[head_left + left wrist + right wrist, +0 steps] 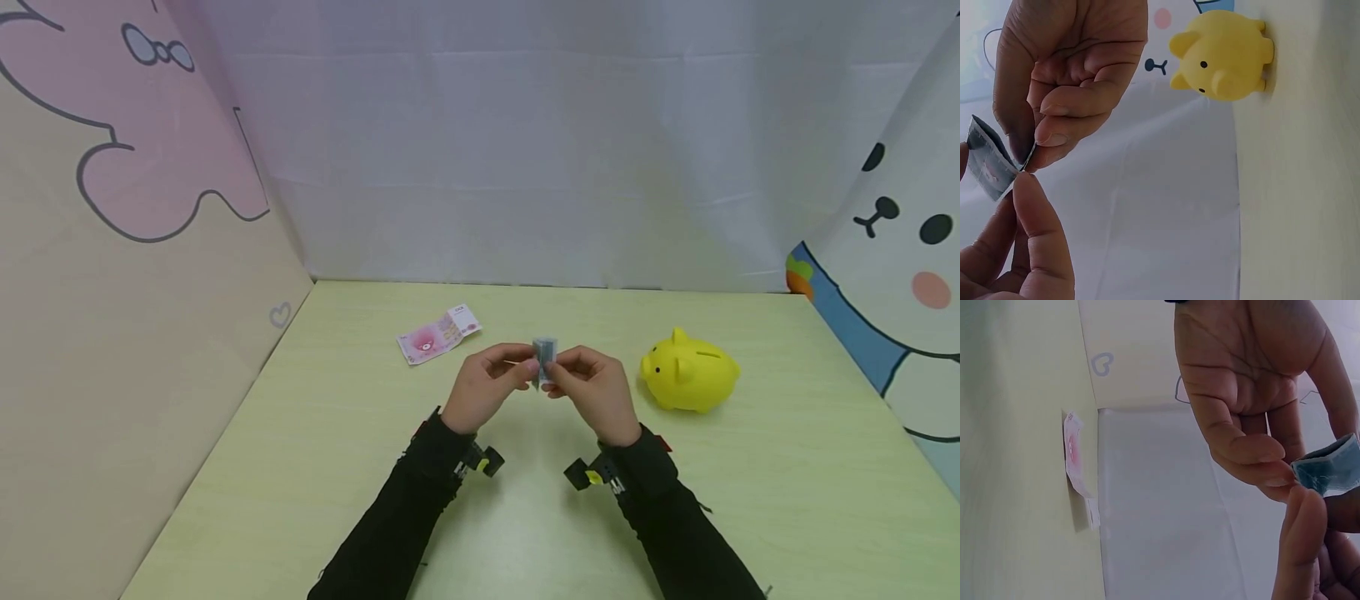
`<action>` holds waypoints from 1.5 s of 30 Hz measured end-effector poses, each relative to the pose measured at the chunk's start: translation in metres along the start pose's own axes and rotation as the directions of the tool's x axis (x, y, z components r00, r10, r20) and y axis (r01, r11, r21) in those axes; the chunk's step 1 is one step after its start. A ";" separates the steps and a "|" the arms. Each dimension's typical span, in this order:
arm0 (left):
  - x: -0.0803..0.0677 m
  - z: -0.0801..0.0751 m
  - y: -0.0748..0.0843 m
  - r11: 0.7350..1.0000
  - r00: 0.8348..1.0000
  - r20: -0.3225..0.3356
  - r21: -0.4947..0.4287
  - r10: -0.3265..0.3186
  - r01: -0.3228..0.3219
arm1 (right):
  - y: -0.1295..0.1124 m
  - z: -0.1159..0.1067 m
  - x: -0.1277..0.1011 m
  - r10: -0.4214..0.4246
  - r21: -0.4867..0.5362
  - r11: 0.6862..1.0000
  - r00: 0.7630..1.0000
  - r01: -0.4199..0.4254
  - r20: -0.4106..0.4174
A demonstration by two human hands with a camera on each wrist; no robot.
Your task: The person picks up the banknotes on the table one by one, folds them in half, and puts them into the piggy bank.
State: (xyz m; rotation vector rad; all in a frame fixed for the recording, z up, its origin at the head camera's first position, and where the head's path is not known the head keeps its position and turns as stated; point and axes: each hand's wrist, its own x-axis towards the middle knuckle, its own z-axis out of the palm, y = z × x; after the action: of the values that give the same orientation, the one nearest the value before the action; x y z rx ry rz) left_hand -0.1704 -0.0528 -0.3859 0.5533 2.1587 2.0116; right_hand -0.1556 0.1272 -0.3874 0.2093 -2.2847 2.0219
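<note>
Near the middle of the table, a folded blue-green banknote (545,358) is held upright off the surface between both hands. My left hand (487,383) pinches its left side between thumb and fingers. On the other side, my right hand (592,387) pinches the right edge, thumb in front. The right wrist view shows the folded banknote (1329,467) as a narrow strip with a gap between its layers. Beyond the left hand lies a pink banknote (431,340), creased and partly raised. A yellow piggy bank (690,373) with a slot on top stands right of the right hand.
The pale wooden table (300,467) ends at a white cloth backdrop (480,167). A printed panel (150,333) borders the left side, and a cartoon-printed panel (900,275) the right. Small cameras sit on both wrists over black sleeves (397,500).
</note>
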 end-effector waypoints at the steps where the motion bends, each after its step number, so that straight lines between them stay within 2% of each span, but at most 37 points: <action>1: 0.000 0.000 0.000 1.000 1.000 0.002 0.004 -0.004 0.004 | 0.000 0.001 0.000 -0.005 -0.003 1.000 1.000 0.005 0.006; 13: -0.001 0.004 -0.001 0.999 1.000 -0.012 0.047 -0.005 0.006 | 0.001 0.006 -0.003 -0.038 -0.030 0.999 0.999 0.039 0.031; 35: 0.001 0.004 0.000 0.999 0.998 -0.069 -0.034 -0.016 0.014 | 0.002 -0.001 -0.001 -0.073 -0.006 0.997 0.993 0.074 0.088; 40: 0.001 0.004 0.000 1.000 0.995 -0.098 -0.014 -0.017 0.016 | 0.000 -0.003 -0.002 -0.062 -0.017 0.998 0.996 0.063 0.071; 45: 0.000 0.005 0.000 1.000 0.994 -0.113 0.015 -0.001 0.003 | -0.001 -0.002 -0.002 -0.082 -0.021 0.996 0.992 0.085 0.095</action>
State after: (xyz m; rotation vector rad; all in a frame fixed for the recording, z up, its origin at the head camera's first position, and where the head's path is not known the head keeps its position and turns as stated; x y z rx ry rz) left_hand -0.1692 -0.0482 -0.3862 0.4487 2.2392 2.0744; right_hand -0.1533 0.1294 -0.3867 0.4002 -2.3120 1.9827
